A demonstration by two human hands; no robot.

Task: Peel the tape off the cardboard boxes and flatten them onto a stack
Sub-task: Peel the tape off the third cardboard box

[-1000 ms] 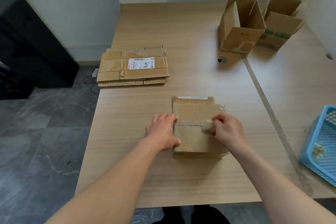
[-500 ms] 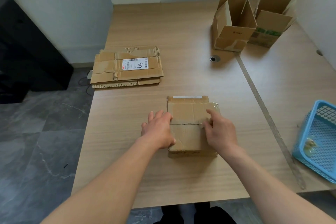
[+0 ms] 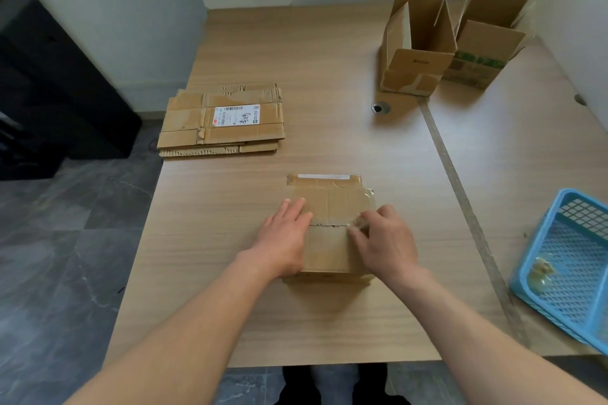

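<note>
A closed cardboard box (image 3: pixel 332 204) lies flat-topped on the wooden table (image 3: pixel 296 59) in front of me, with clear tape (image 3: pixel 360 223) along its middle seam. My left hand (image 3: pixel 284 238) rests flat on the box's left side, fingers spread. My right hand (image 3: pixel 385 240) sits on the right part of the seam, its fingertips pinching a crumpled end of the tape. A stack of flattened boxes (image 3: pixel 223 123) with a white shipping label lies at the table's left edge.
Two open upright boxes (image 3: pixel 418 52) (image 3: pixel 487 43) stand at the far right. A blue mesh basket (image 3: pixel 566 260) with a wad of tape in it sits at the right edge. A cable hole (image 3: pixel 378 107) and a seam cross the table. Floor drops off to the left.
My right hand moved a little left along the seam, flattened on the box, and now pinches the tape end again. My left hand stayed in place. The view shifted slightly.
</note>
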